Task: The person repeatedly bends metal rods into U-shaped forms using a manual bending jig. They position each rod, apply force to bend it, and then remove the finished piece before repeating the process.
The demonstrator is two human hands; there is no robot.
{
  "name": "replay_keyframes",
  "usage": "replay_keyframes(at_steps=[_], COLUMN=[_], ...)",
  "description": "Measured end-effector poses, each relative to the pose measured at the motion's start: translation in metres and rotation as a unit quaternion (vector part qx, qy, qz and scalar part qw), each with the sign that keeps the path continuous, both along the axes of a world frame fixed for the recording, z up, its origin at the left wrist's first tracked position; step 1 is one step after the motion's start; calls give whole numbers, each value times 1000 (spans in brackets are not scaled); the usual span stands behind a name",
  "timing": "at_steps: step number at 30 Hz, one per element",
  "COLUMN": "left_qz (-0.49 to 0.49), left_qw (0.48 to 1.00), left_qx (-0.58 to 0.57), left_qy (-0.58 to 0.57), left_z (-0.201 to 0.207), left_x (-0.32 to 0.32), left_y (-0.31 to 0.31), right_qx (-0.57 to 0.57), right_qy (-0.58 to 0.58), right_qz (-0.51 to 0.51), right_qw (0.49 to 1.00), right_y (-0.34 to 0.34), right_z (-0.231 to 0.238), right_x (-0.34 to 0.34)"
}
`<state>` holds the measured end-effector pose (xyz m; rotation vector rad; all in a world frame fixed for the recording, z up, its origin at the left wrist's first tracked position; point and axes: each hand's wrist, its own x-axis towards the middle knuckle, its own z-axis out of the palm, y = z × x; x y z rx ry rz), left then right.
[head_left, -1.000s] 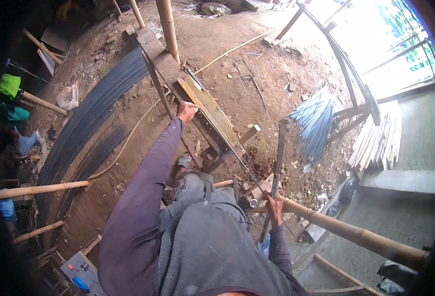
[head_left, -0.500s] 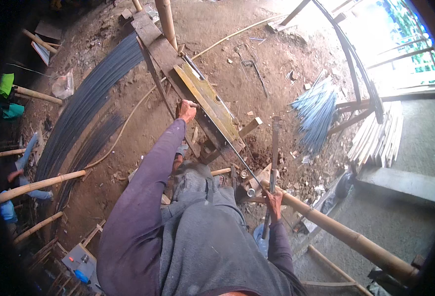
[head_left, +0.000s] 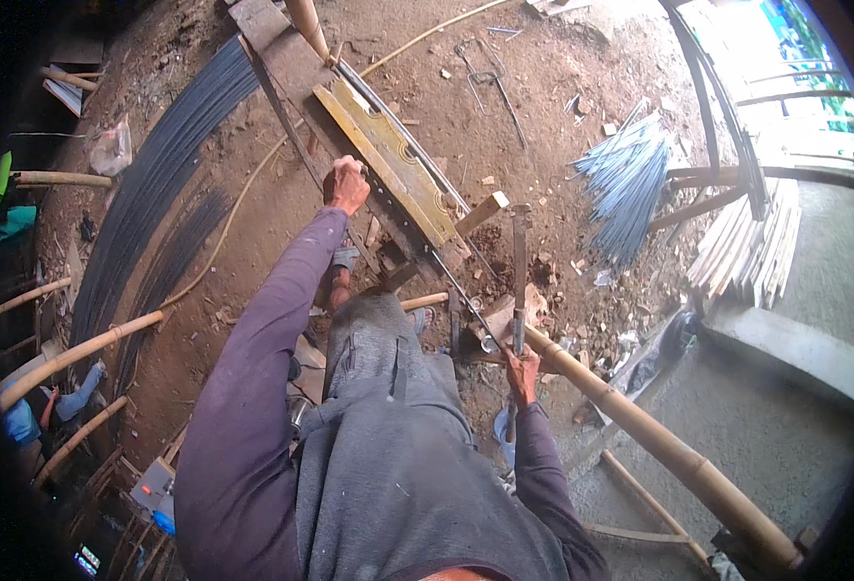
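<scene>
A wooden bench plank (head_left: 296,73) runs from the far left toward me, with a worn yellow board (head_left: 383,160) on top. My left hand (head_left: 346,186) is closed at the plank's left edge, on a thin steel rod (head_left: 461,293) that slants down to my right hand. My right hand (head_left: 521,376) is wrapped round a long, rusty metal bar (head_left: 520,261), which stands out above and below the fist. The rod's near end meets the bar at that hand; whether the fingers hold the rod too, I cannot tell. A small wood block (head_left: 482,213) juts out beside the board.
Long dark steel rods (head_left: 170,160) lie curved on the dirt at left. At right are a bundle of shorter rods (head_left: 630,184) and wooden strips (head_left: 751,242). A bamboo pole (head_left: 659,445) crosses beside my right arm. Another person's arm (head_left: 78,392) shows at far left.
The view has shifted a little. My right hand and the metal bar have moved slightly left; my left hand is still closed at the plank's edge.
</scene>
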<state>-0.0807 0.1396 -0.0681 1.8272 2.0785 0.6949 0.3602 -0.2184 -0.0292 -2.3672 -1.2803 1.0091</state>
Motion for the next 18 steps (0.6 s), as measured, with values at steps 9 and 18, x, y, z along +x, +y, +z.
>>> replay_keyframes(at_steps=[9, 18], left_qz=[1, 3], left_qw=[995, 998], left_qx=[-99, -54], left_qy=[6, 21], left_z=[25, 21], left_x=[11, 18], left_y=[-6, -9], right_qx=[137, 130], right_qy=[-191, -214], right_qz=[165, 499], right_qw=[958, 830], right_y=[80, 244], right_z=[87, 70], right_x=[55, 122])
